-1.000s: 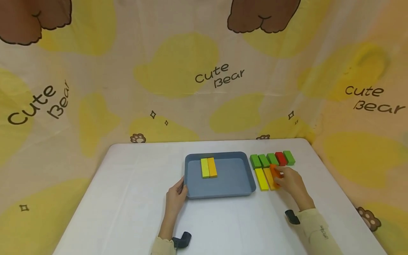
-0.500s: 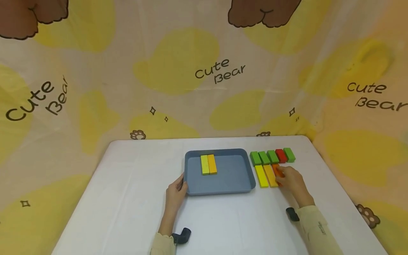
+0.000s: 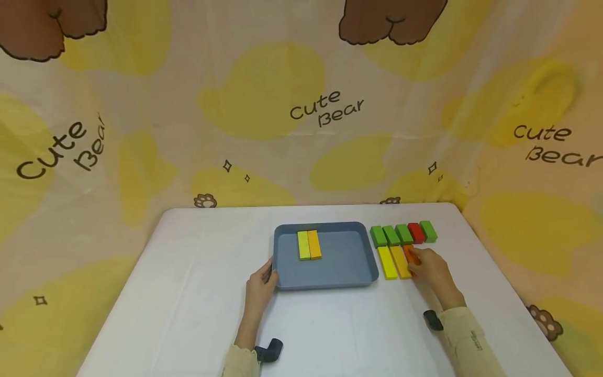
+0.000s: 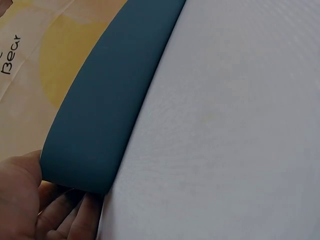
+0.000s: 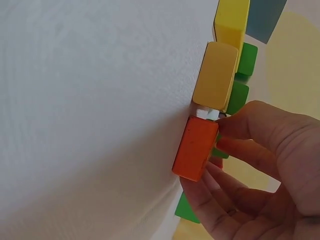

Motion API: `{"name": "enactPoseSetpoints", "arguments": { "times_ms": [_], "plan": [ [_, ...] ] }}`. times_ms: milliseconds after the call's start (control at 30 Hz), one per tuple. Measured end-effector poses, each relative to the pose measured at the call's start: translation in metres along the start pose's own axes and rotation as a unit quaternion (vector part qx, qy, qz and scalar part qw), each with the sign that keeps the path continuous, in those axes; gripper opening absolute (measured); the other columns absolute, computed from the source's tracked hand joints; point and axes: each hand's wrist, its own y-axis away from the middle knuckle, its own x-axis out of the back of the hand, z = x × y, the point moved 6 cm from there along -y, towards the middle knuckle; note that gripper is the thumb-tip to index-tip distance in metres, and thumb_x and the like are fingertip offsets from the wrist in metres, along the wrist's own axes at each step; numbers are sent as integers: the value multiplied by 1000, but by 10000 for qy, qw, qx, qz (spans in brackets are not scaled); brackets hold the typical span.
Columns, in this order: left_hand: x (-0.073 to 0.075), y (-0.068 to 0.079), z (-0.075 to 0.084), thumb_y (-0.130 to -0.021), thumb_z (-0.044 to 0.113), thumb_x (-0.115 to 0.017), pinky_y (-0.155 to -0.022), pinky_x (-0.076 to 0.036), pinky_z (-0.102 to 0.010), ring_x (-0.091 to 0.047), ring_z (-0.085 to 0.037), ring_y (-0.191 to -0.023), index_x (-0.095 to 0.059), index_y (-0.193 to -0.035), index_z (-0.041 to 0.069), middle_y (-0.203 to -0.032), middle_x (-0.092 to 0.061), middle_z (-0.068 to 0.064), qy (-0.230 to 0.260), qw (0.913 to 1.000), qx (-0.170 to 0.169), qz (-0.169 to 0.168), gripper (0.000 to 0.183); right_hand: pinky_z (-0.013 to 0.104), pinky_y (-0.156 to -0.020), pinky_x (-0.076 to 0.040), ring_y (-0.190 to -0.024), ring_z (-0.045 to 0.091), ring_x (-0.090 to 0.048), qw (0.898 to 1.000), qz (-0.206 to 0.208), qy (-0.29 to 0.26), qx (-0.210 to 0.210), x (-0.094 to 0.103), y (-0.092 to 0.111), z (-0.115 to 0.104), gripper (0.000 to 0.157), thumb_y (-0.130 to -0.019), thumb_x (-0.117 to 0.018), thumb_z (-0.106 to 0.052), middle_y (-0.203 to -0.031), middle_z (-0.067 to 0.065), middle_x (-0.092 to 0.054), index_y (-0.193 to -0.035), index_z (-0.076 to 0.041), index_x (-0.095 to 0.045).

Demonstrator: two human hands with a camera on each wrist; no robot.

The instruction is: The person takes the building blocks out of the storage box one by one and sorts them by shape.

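My left hand (image 3: 260,285) grips the blue-grey tray (image 3: 325,280) by its near left corner. In the left wrist view its thumb lies at the rim of the tray (image 4: 95,110), with fingers below. Two blocks lie side by side in the tray, a yellow-green block (image 3: 303,246) and an amber block (image 3: 314,245). Right of the tray, my right hand (image 3: 433,269) pinches an orange block (image 5: 196,149) between thumb and fingers, low at the tabletop. Beside it lie another amber block (image 5: 216,75) and a yellow block (image 3: 388,263), with a narrow gap between orange and amber.
Behind the held block runs a row of several green blocks (image 3: 378,236) with one red block (image 3: 416,233) among them. A white cloth covers the table (image 3: 198,272). A printed curtain (image 3: 264,94) stands at the table's back and sides.
The orange block, in my right hand, has shifted slightly right and down, from overlapping the amber block to lying beside it. My left hand and the tray have stayed put.
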Motion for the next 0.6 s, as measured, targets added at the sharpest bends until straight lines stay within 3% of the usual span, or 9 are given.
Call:
{"name": "enactPoseSetpoints", "arguments": {
  "times_ms": [367,600],
  "plan": [
    [1,2,2,-94,12,-57,-96,-55,-35,-61,-32,-121,-55,-137,2,-134,-59,-19,26,10000,-62,43,44,60,-99,-49,-103,43,-52,10000,-22,-7,12,1,3,-4,54,-88,-65,-11,-126,37,-53,-136,11,-49],
    [1,5,3,-93,12,-58,-97,-54,-36,-60,-32,-122,-55,-136,2,-133,-60,-19,86,9999,-20,50,44,66,-101,-44,-116,53,-51,9946,758,-150,688,17,3,-44,43,-91,-61,-15,-126,35,-57,-129,7,-58]
  ]
}}
